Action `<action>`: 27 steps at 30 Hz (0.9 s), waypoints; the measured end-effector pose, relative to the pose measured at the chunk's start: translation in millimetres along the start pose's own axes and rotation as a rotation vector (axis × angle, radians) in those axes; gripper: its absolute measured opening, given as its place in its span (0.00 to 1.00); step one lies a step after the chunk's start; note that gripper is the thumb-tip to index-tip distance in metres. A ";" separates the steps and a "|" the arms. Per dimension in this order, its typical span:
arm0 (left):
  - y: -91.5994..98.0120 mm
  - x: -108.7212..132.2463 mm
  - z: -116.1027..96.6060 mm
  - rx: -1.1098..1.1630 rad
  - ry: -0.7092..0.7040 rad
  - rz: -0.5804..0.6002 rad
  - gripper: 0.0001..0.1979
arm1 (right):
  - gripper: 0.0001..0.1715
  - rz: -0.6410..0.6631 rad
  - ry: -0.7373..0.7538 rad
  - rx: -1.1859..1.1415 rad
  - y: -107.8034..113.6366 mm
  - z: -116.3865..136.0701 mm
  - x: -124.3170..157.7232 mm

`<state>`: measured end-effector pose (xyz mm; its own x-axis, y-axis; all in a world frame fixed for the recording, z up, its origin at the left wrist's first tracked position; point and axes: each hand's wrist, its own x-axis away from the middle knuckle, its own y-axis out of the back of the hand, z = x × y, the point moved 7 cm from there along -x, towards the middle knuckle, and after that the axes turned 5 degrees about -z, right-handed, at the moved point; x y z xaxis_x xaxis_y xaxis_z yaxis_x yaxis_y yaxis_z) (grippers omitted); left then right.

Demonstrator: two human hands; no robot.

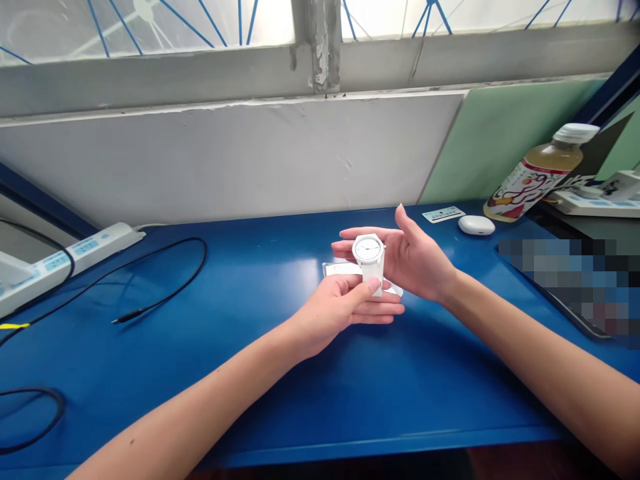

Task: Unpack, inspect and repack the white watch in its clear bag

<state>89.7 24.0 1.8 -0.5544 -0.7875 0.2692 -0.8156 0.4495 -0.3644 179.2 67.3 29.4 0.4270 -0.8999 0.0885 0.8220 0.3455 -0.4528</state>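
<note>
A white wristwatch (368,249) with a round dial is held up above the blue desk. My left hand (345,303) pinches its strap between the thumb and the fingers below, palm turned up. Behind and to the right of the watch is my right hand (413,257), fingers stretched out and thumb raised; whether it touches the watch I cannot tell. A white item in clear wrapping (342,269) lies behind my left hand, partly covered by the hands.
A blue desk (240,373) carries a power strip (85,257) and black cable (165,303) at left. To the right are a card (443,214), a white earbud case (477,225), a drink bottle (537,173) and a dark tablet-like device (555,287).
</note>
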 end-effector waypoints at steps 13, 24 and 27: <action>8.4 -0.4 -7.5 -0.041 -0.038 -0.098 0.14 | 0.38 0.041 0.071 -0.059 1.5 9.1 1.2; 42.3 23.7 -54.9 -0.761 -0.815 -0.492 0.13 | 0.15 -0.357 0.523 0.813 14.4 38.0 28.6; 29.5 24.5 -49.5 -1.056 -1.056 -0.431 0.11 | 0.14 -0.349 0.456 0.755 20.2 29.1 34.7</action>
<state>43.9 38.9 41.8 -0.2613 -0.6552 -0.7089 -0.8709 -0.1566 0.4658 221.5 50.8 49.1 0.0543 -0.9468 -0.3173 0.9701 -0.0253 0.2414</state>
